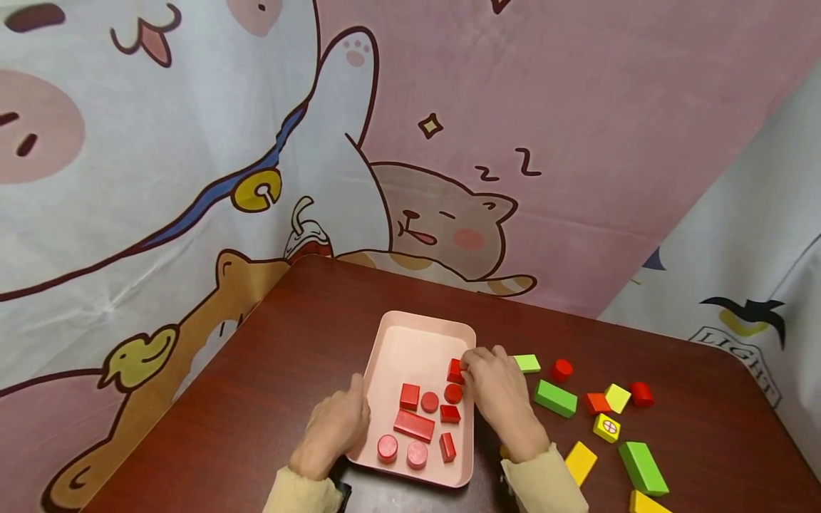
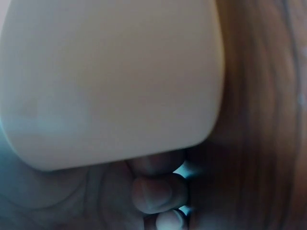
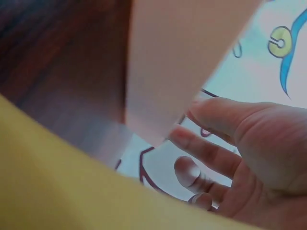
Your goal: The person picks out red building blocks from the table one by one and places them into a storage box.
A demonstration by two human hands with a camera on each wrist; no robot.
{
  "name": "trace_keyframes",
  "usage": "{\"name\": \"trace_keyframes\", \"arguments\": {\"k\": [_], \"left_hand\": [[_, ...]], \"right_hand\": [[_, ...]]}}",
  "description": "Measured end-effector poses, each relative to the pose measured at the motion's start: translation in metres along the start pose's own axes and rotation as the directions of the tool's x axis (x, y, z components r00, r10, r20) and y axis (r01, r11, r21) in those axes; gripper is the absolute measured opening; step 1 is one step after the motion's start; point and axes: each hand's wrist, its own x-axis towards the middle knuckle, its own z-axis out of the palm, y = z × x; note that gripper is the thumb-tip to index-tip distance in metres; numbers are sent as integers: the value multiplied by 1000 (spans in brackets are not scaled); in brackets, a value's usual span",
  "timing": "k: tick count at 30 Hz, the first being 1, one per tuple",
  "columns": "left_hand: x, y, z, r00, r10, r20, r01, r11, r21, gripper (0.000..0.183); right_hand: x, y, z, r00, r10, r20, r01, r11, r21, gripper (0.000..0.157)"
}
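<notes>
In the head view, a dark red-brown wooden table (image 1: 269, 370) stands against a cartoon-cat printed cloth backdrop (image 1: 192, 142), and loose wooden blocks lie scattered on its right side: a light green flat block (image 1: 527, 363), a red cylinder (image 1: 561, 370), a long green rectangular block (image 1: 555, 398), an orange block (image 1: 597, 403), a yellow-green cube (image 1: 618, 397), a second red cylinder (image 1: 641, 394), a yellow printed cube (image 1: 606, 427), a yellow rectangular block (image 1: 581, 462) and a large green rectangular block (image 1: 643, 467). A shallow pink plastic tray (image 1: 410, 342) sits between the hands; it holds only red pieces, among them a long red rectangular block (image 1: 414, 425), a red square block (image 1: 409, 396) and two pinkish-red discs (image 1: 388, 448) near its front edge. The left hand (image 1: 333, 427) grips the tray's left rim, fingers curled round it. The right hand (image 1: 497, 392) reaches over the right rim and pinches a small red block (image 1: 455, 371) just inside the tray, above the other pieces. In the left wrist view, the pale tray underside (image 2: 110, 81) fills most of the frame, blurred, with curled fingertips (image 2: 153, 194) tucked beneath its edge. In the right wrist view, a yellow sleeve (image 3: 62, 187) blocks the lower frame, the tray wall (image 3: 172, 62) rises close by, and the fingers (image 3: 206, 153) lie loosely bent beside it; the red block cannot be seen here.
</notes>
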Motion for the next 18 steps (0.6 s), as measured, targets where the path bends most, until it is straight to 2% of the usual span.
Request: {"name": "trace_keyframes", "arguments": {"k": [5,18], "left_hand": [[0,1,-1,1000,3,-3,-3,1000,-1,9],[0,-1,1,1000,12,-13,-12,1000,5,9]], "right_hand": [[-7,-1,-15,999,-3,-38,4,1000,28,18],[-27,-1,-44,998,69,11,-69,997,25,20]]}}
